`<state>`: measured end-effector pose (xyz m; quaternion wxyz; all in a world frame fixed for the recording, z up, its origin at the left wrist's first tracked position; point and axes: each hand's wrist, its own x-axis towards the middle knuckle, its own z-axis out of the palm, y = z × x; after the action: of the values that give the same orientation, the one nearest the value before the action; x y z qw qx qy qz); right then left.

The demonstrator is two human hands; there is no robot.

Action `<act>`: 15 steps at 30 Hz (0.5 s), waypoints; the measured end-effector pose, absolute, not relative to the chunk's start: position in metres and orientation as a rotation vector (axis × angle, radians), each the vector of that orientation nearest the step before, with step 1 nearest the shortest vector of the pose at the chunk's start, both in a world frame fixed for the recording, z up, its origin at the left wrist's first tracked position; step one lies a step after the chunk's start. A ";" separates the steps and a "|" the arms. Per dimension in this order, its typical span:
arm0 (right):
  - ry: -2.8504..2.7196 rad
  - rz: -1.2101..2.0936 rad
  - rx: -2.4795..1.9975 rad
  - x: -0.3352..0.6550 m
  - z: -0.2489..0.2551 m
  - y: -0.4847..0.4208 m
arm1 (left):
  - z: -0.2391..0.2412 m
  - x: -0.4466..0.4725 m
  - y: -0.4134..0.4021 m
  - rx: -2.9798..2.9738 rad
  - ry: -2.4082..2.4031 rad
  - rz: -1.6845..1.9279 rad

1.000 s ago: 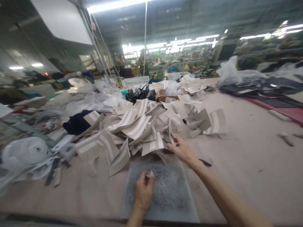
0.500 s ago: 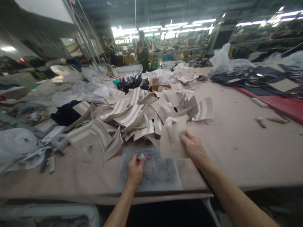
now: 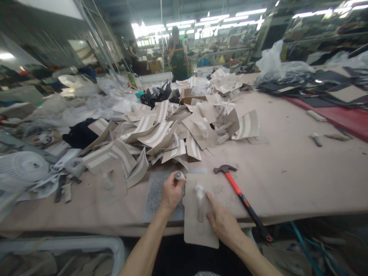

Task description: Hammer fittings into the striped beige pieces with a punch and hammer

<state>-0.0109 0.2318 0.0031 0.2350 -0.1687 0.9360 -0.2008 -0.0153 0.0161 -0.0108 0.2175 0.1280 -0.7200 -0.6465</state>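
We are gripping a small metal punch (image 3: 180, 176) upright in our left hand (image 3: 171, 193), fingers curled tight around its shaft so only the rounded top is showing above the fist. Our right hand (image 3: 222, 222) is lying flat on a tan cardboard piece (image 3: 198, 226), its fingers spread and pressing down rather than clasping anything, the index finger pointing toward a white tab (image 3: 199, 190) that is sitting at the head of a narrow strip running down the middle of the piece. The cardboard piece is resting at the near edge of the table (image 3: 287, 180), its near end hanging over that edge, and its left side is overlapping a grey, speckled pad (image 3: 156, 191). The left fist is hovering over that pad, just beside the piece's far left corner.

A hammer (image 3: 241, 197) with a red and black handle is lying just to the right of the piece, its head pointing far and left. Farther away, a heap of striped cardboard cutouts (image 3: 161, 138) is spreading across the middle of the table. A white fan grille (image 3: 23, 168) is lying at the far left among plastic wrappings. Well beyond the heap, a person in a green apron (image 3: 178, 53) is standing under bright strip lights.
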 end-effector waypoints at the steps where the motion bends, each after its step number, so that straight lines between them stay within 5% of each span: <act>1: 2.553 -0.515 -0.515 -0.011 0.005 0.230 | -0.009 -0.022 0.019 0.328 -1.980 -1.828; 15: 2.478 -0.353 -0.855 -0.024 0.009 0.223 | -0.027 -0.048 0.036 0.291 -1.987 -2.030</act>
<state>-0.0241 0.2233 0.0085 0.2458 -0.3134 0.9081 -0.1293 -0.0477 0.0362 -0.0266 0.1423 0.1007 -0.6888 -0.7037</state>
